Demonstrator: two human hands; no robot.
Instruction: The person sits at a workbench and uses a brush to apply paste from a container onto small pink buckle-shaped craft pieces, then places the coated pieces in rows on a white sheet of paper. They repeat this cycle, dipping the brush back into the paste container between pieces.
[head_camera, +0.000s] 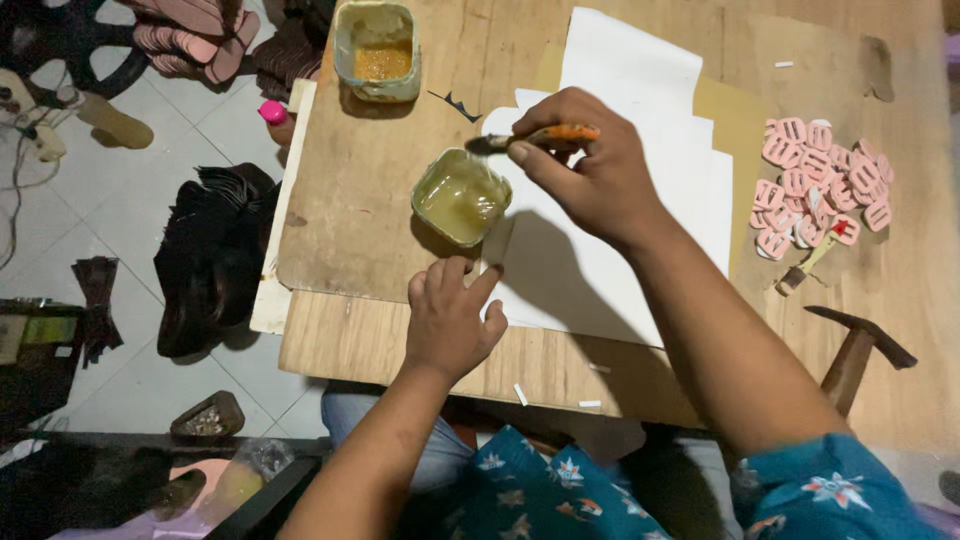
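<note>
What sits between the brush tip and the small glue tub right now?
Nothing visible. The right hand holds the brush with its tip at the rim of the small glue tub, which is open. The left hand rests below the tub.

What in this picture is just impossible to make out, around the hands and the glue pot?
- Brush tip: shadowed at the small pot's rim, head view; bristles unclear.
- Right hand covers most of the brush handle.
- Left hand: its fingertips hide what they press on the white sheet.
- Pink pieces: too small to read their shape.
- Hammer: handle end lost behind the right arm.
</note>
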